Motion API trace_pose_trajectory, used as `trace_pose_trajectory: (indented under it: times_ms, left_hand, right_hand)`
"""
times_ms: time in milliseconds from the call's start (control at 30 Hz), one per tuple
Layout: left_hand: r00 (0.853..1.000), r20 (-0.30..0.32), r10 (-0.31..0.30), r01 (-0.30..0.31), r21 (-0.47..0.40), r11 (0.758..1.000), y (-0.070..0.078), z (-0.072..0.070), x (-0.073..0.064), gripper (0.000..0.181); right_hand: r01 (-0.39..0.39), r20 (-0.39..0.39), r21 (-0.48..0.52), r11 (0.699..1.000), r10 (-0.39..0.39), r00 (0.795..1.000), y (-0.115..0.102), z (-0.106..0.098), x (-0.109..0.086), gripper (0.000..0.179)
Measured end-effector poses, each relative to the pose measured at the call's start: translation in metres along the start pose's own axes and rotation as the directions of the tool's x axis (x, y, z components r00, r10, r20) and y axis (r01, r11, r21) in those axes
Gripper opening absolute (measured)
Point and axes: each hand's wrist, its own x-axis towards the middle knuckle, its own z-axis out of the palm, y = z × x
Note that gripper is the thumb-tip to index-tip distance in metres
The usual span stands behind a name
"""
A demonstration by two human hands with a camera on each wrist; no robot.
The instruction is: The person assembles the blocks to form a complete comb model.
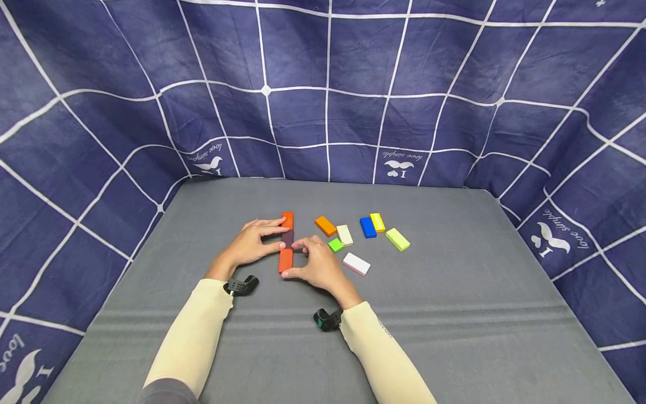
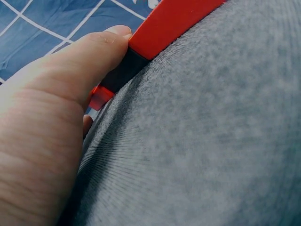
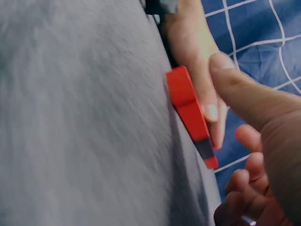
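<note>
Now, your left hand [image 1: 250,244] lies along the left side of a short row on the grey tabletop [image 1: 444,314]: a far red block [image 1: 288,216], a dark block [image 1: 287,238] and a near red block [image 1: 285,261], set end to end. Its fingers are nearly straight, with the thumb spread apart from them; the fingertips and thumb touch the row about the dark block.

Your right hand [image 1: 321,262] is on the other side, thumb and forefinger spread apart, the forefinger tip beside the dark block and the thumb tip at the near red block's near end. You clamp nothing there that shows; whether that thumb touches is hard to tell, as the right wrist view shows it beyond the red end, with the other fingers loosely bent.

To the right, the tabletop bears an orange block [image 1: 326,226], a cream block [image 1: 345,235] beside a green block [image 1: 335,245], a blue block [image 1: 368,228] beside a yellow block [image 1: 377,223], a lime block [image 1: 397,239] and a white block [image 1: 356,264].

Your left fingers partly cover the far red block and the dark block. In the left wrist view your thumb hides most of the other fingers, and the frame cuts off the near red block.
</note>
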Motion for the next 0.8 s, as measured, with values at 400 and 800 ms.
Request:
trace_pose_trajectory:
  times_ms: [400, 800]
  left_hand:
    - [1.0, 0.01, 0.004, -0.005, 0.014, 1.0, -0.001, 0.003, 0.001, 0.051]
    - [1.0, 0.013, -0.006, 0.006, 0.024, 1.0, -0.001, 0.002, 0.0, 0.049]
  right_hand:
    - [0.169, -0.067, 0.273, 0.947, -0.157, 0.985, 0.013, -0.04, -0.003, 0.042]
    - [0.107, -0.119, 0.265, 0.958, -0.077, 0.99, 0.052, -0.103, -0.001, 0.034]
